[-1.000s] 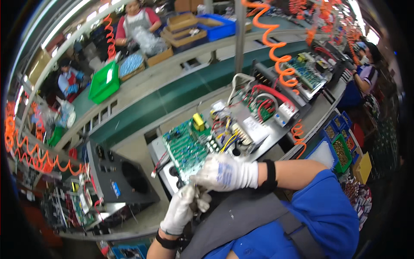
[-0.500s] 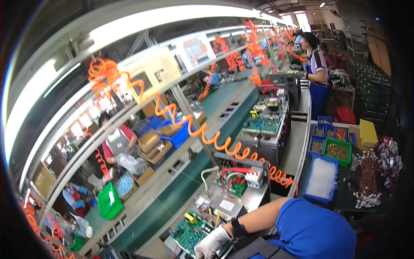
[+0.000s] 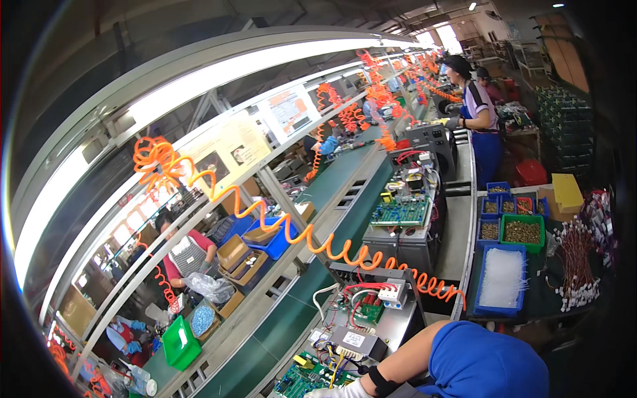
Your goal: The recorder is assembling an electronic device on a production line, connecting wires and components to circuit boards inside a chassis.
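Observation:
My right hand (image 3: 346, 391), in a white glove with a black wrist strap, reaches in at the lower edge. It lies at the near side of a green circuit board (image 3: 294, 380); the frame cuts off its fingers, so I cannot see whether it holds anything. The board belongs to an opened machine chassis (image 3: 403, 326), with a grey labelled block (image 3: 359, 341), red and white wires, and a white terminal block (image 3: 394, 296). An orange coiled hose (image 3: 317, 243) hangs across above the chassis. My left hand is out of view.
Another opened machine (image 3: 401, 229) stands farther along the line. On the right, a blue tray of clear strips (image 3: 501, 278), a green bin of brass parts (image 3: 522, 232) and wire bundles (image 3: 576, 262) sit on a side table. Co-workers stand across and ahead.
The whole view has shifted, and the near chassis now sits lower in the picture. My right hand has slid toward the lower edge, where its fingers are cut off.

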Tool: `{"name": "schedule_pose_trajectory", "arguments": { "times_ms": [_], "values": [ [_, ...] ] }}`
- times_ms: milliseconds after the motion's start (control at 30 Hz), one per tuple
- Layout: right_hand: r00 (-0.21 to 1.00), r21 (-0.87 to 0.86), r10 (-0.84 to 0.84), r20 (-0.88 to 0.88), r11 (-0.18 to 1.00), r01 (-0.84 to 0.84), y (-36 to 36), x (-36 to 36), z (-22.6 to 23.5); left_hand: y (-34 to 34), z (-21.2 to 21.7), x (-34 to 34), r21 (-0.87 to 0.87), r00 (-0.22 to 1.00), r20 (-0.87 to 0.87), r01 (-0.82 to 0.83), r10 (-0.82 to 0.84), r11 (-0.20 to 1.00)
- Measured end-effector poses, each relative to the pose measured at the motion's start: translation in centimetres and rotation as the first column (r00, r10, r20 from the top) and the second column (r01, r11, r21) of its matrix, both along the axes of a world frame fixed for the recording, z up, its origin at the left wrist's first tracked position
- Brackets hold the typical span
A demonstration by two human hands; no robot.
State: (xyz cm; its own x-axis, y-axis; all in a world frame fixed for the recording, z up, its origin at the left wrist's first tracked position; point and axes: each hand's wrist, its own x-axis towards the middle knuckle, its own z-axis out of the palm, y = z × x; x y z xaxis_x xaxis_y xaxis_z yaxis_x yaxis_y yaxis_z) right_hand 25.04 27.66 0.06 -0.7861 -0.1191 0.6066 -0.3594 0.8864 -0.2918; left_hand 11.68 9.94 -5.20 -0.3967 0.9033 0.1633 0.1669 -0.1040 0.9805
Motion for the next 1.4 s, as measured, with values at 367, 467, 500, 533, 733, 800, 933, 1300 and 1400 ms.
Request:
{"name": "schedule_pose_trajectory", "arguments": {
  "times_ms": [367, 467, 500, 533, 733, 800, 933, 1300, 1400],
  "values": [
    [0.997, 0.125, 0.008, -0.076, 0.992, 0.002, 0.2, 0.3, -0.8, 0.9, 2.0, -1.8, -0.453, 0.941, 0.307, 0.273, -0.138, 0.849],
    [0.864, -0.347, 0.277, 0.421, 0.929, -0.129, 1.7, 0.5, -0.3, 0.8, 3.1, -1.3, -0.272, 0.874, -0.445, 0.078, -0.197, 0.959],
    [0.768, -0.529, 0.446, 0.459, 0.832, -0.167, 2.4, -0.1, -1.0, 0.9, 3.2, -1.8, 0.008, 0.468, -0.882, 0.143, -0.06, 0.99],
    [0.609, -0.7, 0.583, 0.538, 0.711, -0.061, 2.7, -0.2, 0.1, 1.2, 3.6, -1.8, 0.12, 0.397, -0.917, 0.227, 0.021, 0.967],
    [0.69, -0.776, 0.535, 0.488, 0.628, 0.062, 2.5, -0.1, 0.8, 2.2, 3.5, -3.2, 0.26, 0.399, -0.896, 0.121, 0.193, 0.958],
    [0.871, -0.608, 0.265, 0.414, 0.792, 0.048, 1.6, 0.5, 1.0, 1.8, 4.6, -0.2, -0.04, 0.953, 0.102, -0.283, 0.286, 0.958],
    [0.995, 0.02, 0.007, 0.101, 1.0, -0.009, 0.2, 1.1, 0.4, 0.5, 5.4, 0.6, -0.457, 0.864, 0.499, 0.324, -0.062, 0.828],
    [0.633, -0.737, 0.551, 0.544, 0.674, 0.047, 2.9, -0.2, -0.1, 1.7, 4.5, -1.8, 0.081, 0.378, -0.925, 0.297, -0.04, 0.952],
    [0.521, -0.75, 0.609, 0.597, 0.654, 0.095, 2.5, -0.1, 3.0, 1.3, 3.7, -2.6, 0.099, 0.403, -0.914, 0.324, -0.042, 0.941]
  ]
}}
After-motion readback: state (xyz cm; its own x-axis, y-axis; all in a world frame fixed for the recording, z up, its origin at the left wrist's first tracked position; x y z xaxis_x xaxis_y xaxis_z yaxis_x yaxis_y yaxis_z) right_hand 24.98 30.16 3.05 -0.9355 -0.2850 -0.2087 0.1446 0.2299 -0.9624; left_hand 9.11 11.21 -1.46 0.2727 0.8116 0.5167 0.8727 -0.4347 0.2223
